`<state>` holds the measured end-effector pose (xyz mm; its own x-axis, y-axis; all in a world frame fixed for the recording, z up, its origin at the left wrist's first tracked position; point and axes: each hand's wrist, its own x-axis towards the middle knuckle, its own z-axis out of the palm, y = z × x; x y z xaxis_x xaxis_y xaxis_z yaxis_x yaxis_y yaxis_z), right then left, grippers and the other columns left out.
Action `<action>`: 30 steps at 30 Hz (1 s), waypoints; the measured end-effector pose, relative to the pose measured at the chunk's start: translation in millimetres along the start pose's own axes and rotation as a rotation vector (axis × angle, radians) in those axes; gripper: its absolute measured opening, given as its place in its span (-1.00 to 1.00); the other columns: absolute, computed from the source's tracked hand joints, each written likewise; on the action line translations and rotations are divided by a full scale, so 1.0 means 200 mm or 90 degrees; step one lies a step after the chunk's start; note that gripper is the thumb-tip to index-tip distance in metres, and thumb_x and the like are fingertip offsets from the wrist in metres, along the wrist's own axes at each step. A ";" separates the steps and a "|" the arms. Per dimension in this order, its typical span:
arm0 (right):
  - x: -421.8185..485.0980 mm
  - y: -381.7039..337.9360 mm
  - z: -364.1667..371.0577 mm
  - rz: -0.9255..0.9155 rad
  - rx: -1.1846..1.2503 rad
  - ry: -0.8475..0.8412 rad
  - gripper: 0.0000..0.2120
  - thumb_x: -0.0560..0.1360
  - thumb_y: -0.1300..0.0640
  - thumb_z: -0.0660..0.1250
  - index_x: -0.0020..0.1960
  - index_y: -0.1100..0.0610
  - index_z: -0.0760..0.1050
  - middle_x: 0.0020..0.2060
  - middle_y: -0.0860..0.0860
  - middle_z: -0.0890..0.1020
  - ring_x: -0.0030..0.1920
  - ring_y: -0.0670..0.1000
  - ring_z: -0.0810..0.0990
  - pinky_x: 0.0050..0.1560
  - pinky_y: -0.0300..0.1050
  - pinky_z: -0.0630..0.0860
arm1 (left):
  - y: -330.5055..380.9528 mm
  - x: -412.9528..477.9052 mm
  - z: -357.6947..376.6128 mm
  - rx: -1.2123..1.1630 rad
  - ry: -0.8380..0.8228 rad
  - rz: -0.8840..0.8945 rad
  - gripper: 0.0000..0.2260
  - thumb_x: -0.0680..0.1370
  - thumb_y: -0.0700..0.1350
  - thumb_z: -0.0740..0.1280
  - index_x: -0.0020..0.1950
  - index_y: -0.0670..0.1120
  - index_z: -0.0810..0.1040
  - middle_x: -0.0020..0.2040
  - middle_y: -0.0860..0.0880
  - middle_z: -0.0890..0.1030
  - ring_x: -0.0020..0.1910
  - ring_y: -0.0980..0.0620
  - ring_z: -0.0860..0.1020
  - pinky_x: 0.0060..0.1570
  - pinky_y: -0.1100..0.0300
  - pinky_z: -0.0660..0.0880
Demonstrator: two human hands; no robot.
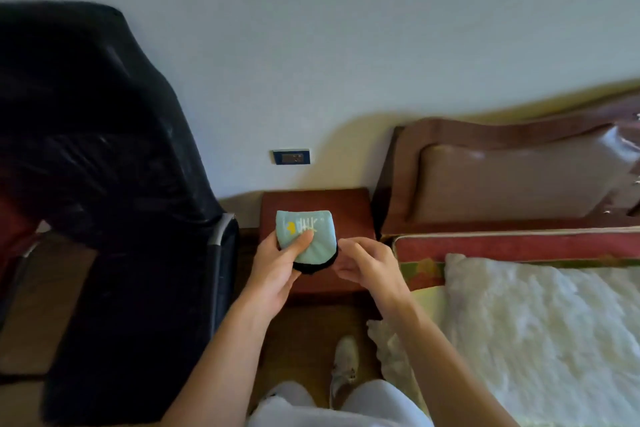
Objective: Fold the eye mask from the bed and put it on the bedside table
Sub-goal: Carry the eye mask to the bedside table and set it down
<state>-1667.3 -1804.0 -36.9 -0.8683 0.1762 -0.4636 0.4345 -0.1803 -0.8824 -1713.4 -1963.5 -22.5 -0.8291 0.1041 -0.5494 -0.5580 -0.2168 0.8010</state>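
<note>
The eye mask (313, 236) is light teal with a white and yellow print and a black underside; it is folded in half. My left hand (277, 270) grips it, thumb pressed on top, holding it above the reddish-brown bedside table (349, 208). My right hand (367, 267) is just right of the mask with fingers curled near its black edge; whether it touches the mask or its strap I cannot tell. The bed (519, 246) lies to the right.
A chair draped in a black garment (104, 149) stands at the left, close to the table. A white fluffy blanket (540, 333) covers the bed, below a brown padded headboard (512, 177). A wall socket (291, 157) sits above the table. My shoe (344, 367) is on the wooden floor.
</note>
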 end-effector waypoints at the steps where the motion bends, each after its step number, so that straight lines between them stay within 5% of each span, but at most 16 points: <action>1: 0.07 -0.04 -0.01 0.002 -0.001 0.002 -0.84 0.57 0.08 0.38 -0.07 0.11 0.70 -0.22 0.09 0.75 -0.14 0.01 0.72 0.00 -0.03 0.68 | 0.03 0.07 0.03 -0.004 0.005 0.000 -0.68 0.50 -0.18 0.44 0.25 -0.14 0.56 0.10 -0.14 0.70 0.04 -0.04 0.69 -0.16 0.19 0.63; 9: 0.46 -0.15 0.01 0.041 -0.033 -0.023 -0.87 0.56 0.09 0.39 -0.03 0.10 0.69 -0.11 0.21 0.76 -0.12 0.03 0.73 0.00 -0.02 0.69 | 0.10 0.44 0.10 -0.016 0.048 -0.016 -0.69 0.49 -0.15 0.46 0.22 -0.16 0.60 0.07 -0.16 0.72 0.05 -0.10 0.70 -0.08 0.09 0.63; 18: 0.74 -0.03 0.01 0.099 -0.124 0.027 -0.83 0.50 -0.01 0.43 -0.04 0.07 0.70 -0.18 0.11 0.78 -0.11 0.04 0.76 -0.03 -0.01 0.72 | -0.01 0.77 0.05 -0.043 0.061 -0.082 -0.72 0.48 -0.18 0.46 0.18 -0.16 0.60 0.05 -0.15 0.73 0.04 -0.07 0.70 0.02 0.04 0.61; 26: 1.12 0.32 0.00 0.134 -0.237 0.055 -0.67 0.28 -0.23 0.39 -0.09 -0.05 0.68 -0.23 -0.02 0.77 -0.16 -0.05 0.75 0.05 0.10 0.69 | -0.34 1.20 -0.08 0.002 0.090 -0.124 -0.73 0.47 -0.16 0.47 0.16 -0.17 0.62 0.05 -0.15 0.72 0.06 -0.09 0.69 0.08 -0.02 0.60; 30: 1.33 0.57 -0.01 0.147 -0.288 0.051 -0.71 0.36 -0.17 0.41 0.00 -0.06 0.65 -0.10 -0.05 0.74 -0.02 -0.04 0.72 0.08 -0.01 0.66 | -0.60 1.46 -0.16 0.053 0.093 -0.136 -0.74 0.49 -0.18 0.46 0.18 -0.16 0.62 0.08 -0.17 0.72 0.09 -0.12 0.68 0.19 -0.13 0.57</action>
<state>-1847.8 -1775.8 -261.1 -0.7246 0.2577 -0.6392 0.6878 0.2110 -0.6946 -1888.2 -1937.8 -286.0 -0.6820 -0.0034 -0.7313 -0.7255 -0.1234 0.6771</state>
